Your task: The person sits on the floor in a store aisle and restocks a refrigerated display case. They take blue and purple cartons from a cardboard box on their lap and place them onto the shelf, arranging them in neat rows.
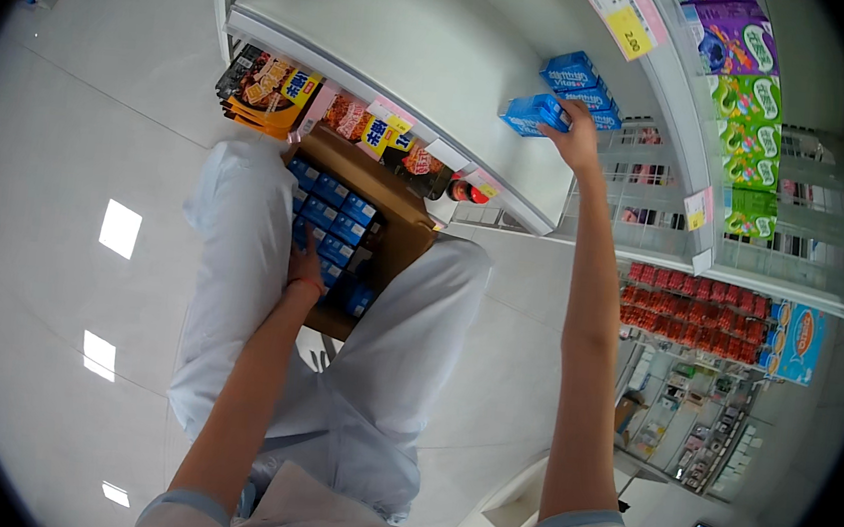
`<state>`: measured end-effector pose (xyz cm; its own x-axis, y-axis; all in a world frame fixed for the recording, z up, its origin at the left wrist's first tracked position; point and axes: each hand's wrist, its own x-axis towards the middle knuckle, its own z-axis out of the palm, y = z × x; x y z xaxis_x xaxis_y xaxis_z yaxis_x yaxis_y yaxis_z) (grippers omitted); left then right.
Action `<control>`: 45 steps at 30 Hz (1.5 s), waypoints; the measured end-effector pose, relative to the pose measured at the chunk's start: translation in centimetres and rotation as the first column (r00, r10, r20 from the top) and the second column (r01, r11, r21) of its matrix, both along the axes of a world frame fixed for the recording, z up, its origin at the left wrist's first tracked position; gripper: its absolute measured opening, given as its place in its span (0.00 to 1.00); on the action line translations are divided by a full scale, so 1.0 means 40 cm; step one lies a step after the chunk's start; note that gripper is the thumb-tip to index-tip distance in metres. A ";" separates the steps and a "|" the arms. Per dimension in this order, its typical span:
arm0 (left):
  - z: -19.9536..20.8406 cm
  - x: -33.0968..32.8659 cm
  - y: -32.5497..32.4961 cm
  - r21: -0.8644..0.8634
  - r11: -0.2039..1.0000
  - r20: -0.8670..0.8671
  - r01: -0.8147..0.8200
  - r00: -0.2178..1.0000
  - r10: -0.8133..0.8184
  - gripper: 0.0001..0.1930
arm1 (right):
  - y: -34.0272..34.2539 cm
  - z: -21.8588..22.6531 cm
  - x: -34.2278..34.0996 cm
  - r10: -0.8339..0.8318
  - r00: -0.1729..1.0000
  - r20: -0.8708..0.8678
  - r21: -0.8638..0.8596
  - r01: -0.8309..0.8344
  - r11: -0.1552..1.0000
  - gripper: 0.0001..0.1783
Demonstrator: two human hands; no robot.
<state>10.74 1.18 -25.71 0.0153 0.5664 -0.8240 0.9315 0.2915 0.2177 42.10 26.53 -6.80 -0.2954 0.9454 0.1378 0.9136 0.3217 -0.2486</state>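
Observation:
My right hand [576, 136] is closed on a small blue drink carton [530, 114] lying on the white shelf [431, 44]. Beside that carton, several matching blue cartons [571, 73] stand together toward the back right of the shelf. Lower down, between my knees, an open cardboard box [403, 217] holds rows of the same blue cartons [331, 189]. My left hand [304, 265] is inside the box's left part, its fingers curled against a blue carton there; part of its grip is hidden.
Instant-food packs [267, 89] fill the shelf below, behind a protruding price-tag rail [442, 152]. Green and purple snack packs [751, 112] stand on the right-hand shelf. Red packets [694, 312] hang farther right. My knees flank the box on the grey tiled floor [53, 231].

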 end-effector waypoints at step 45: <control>-0.017 -0.010 0.053 -0.335 0.936 0.073 0.111 0.993 -0.091 0.77 | 0.351 -0.152 -0.035 -0.598 0.624 0.503 0.650 0.183 0.738 0.30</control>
<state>10.33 3.29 -26.38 0.1093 0.2480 -0.9626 0.9490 0.2620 0.1752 40.70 40.56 -12.90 -0.1164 0.8309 0.5441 0.8181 -0.2305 0.5269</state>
